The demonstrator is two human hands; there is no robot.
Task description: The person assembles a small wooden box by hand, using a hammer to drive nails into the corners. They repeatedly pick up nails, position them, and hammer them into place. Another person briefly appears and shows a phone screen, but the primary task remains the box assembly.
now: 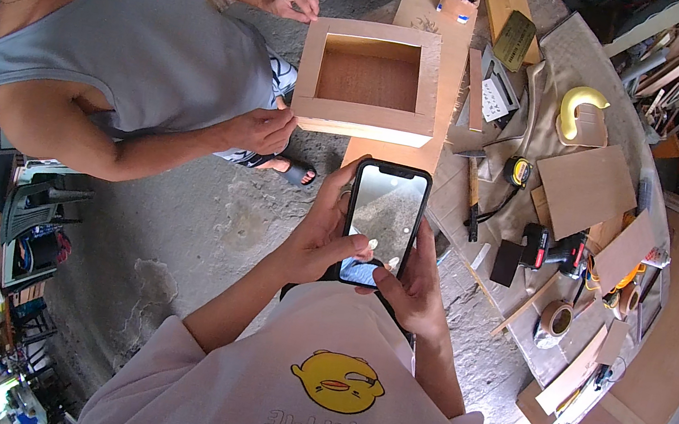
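Observation:
A black-framed smartphone point(385, 211) is upright in front of my chest, its lit screen showing a greyish floor. My left hand point(327, 232) wraps the phone's left edge, thumb over the screen. On the other side my right hand point(414, 289) grips the lower right edge, its thumb at the bottom of the screen. Beyond the phone, a co-worker in a grey tank top point(163, 27) holds a shallow wooden box point(361, 116) with a framed rectangular opening. One of that person's hands is at its far left corner, the other at its near left corner.
On the right, a cluttered worktable point(511, 320) carries a tape measure point(517, 171), a hammer point(474, 195), a cordless drill point(569, 251), a tape roll point(556, 318), a yellow curved object point(577, 109) and wooden panels point(584, 187). Stacked chairs point(41, 205) stand left, by the concrete floor point(170, 246).

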